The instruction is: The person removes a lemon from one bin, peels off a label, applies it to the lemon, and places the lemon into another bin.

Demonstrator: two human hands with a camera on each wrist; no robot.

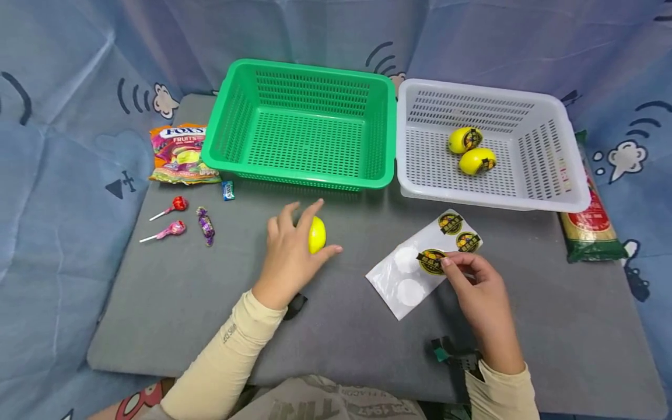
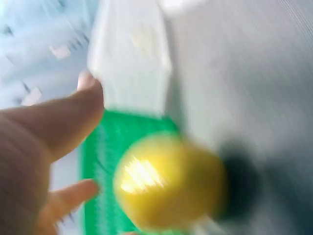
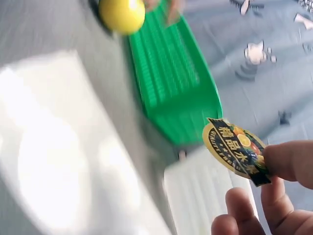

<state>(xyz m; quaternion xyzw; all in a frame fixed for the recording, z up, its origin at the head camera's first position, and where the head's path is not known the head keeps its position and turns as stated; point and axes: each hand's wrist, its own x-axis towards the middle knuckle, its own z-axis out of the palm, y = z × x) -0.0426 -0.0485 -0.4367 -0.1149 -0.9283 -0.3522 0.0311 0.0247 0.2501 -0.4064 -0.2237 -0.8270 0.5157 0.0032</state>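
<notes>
A yellow lemon lies on the grey table at the middle left, in the spread between my left thumb and forefinger. My left hand is over it with fingers apart; in the left wrist view the lemon shows apart from the thumb. Between thumb and forefinger, my right hand pinches a round black-and-gold fruit sticker by its edge. The sticker is face up to the right wrist view. Beneath it lies a white sticker sheet with two more stickers and bare round spots.
A green basket and a white basket stand side by side at the back; two stickered lemons lie in the white one. At left are a candy bag, two lollipops and wrapped candies. A green-ended packet lies far right.
</notes>
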